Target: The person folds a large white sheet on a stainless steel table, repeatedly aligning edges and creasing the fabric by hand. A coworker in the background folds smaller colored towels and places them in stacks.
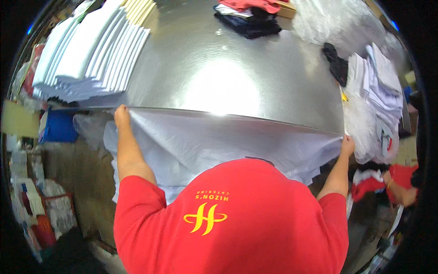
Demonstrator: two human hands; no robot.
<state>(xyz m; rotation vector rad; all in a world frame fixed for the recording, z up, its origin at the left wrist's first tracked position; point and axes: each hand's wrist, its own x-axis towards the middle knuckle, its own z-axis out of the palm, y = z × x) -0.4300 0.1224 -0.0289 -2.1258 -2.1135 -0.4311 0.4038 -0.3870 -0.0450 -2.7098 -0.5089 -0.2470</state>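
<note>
A wide white cloth [219, 137] hangs below the near edge of a shiny metal table [171, 68], its top edge stretched between my two hands. My left hand [122, 116] grips one corner area at the table's edge, close to the folded stack on the left. My right hand [347, 145] pinches the other end by the table's right corner. Loose folds sag between them, and my red shirt hides the lower middle of the cloth.
Tall stacks of folded white cloths [102, 51] stand at the table's left. Dark and red folded fabrics [248, 22] lie at the far side. On the right are a heap of white cloths [385, 82] and clear plastic [337, 20]. Another person's arm [402, 191] shows at lower right; a blue bin [61, 126] stands left.
</note>
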